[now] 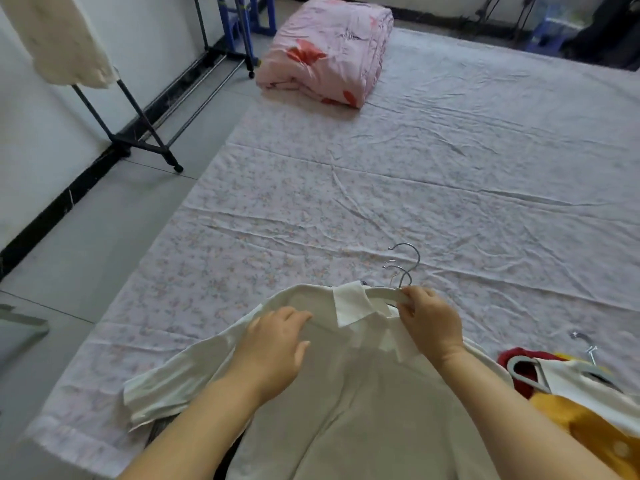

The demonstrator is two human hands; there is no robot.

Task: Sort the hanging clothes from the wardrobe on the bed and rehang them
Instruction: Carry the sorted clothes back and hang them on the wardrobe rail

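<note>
White shirt (363, 393) lies spread at the near edge of the bed (450, 168), a white hanger (382, 293) in its neck; the right hand (431, 322) pinches the hanger's arm; the left hand (273, 344) rests flat on the shoulder, gripping nothing; I judge it should pin the cloth there while the hanger slides sideways, clear of the clothes pile (568, 393) to the right.

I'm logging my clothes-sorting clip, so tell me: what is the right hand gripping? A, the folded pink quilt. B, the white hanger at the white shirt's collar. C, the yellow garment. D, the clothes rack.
B: the right hand pinches the arm of the white hanger at the collar of the white shirt lying on the bed.
</note>
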